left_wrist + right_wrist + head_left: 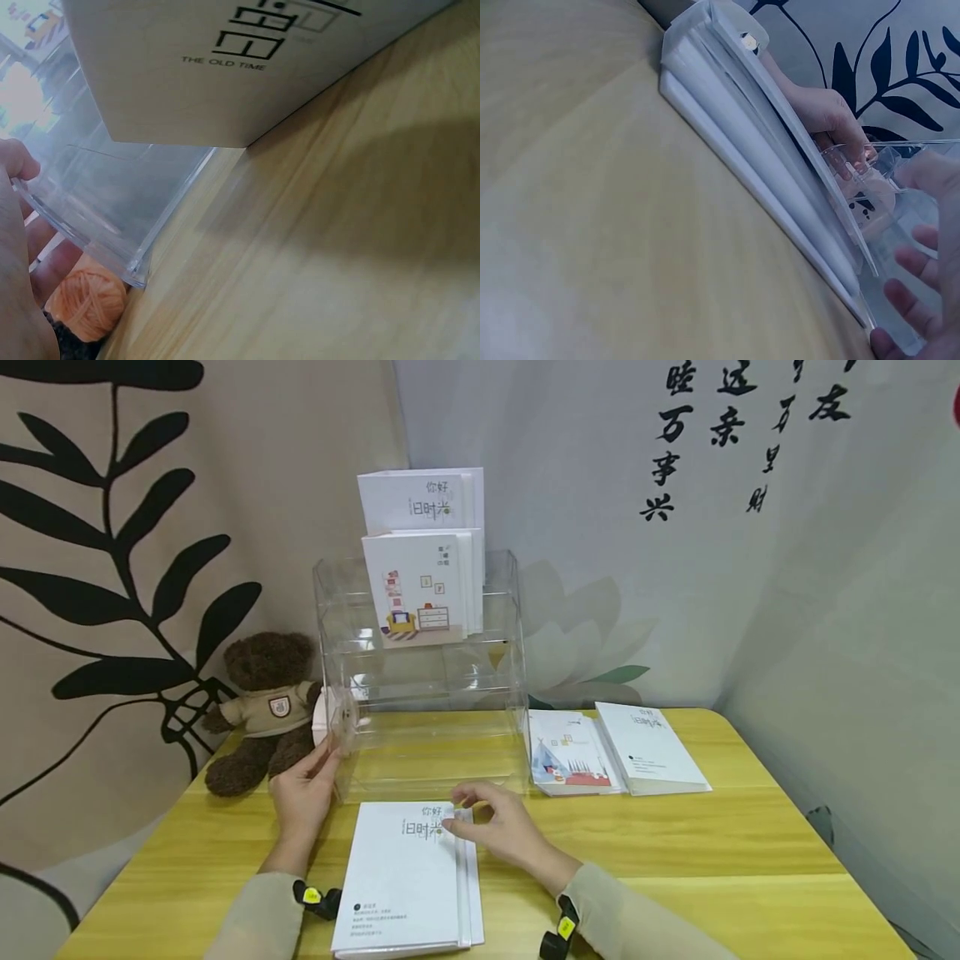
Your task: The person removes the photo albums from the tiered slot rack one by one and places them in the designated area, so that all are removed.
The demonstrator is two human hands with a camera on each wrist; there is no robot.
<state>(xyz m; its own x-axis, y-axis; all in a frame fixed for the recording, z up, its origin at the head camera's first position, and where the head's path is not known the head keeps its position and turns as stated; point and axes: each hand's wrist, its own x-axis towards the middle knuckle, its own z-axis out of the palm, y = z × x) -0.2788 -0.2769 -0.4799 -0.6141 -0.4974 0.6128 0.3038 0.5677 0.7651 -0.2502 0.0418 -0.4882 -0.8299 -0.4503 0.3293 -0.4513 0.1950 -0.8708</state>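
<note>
A clear acrylic display rack (427,693) stands at the back of the table. My left hand (303,785) holds the rack's lower left side; in the left wrist view the thumb (19,159) lies on one face of the clear panel, with the fingers behind it. In front of the rack lies a thick white notebook (405,877) with grey lettering and an elastic band near its right edge. Over its upper right corner hovers my right hand (498,827), fingers loosely bent and holding nothing. The right wrist view shows these fingers (915,300) spread beside the rack.
Several white notebooks (420,585) stand on the rack's upper tiers. To its right lie an illustrated notebook (570,752) and another white notebook (652,747). A brown teddy bear (266,710) sits at left, and an orange yarn ball (88,300) shows beside the rack.
</note>
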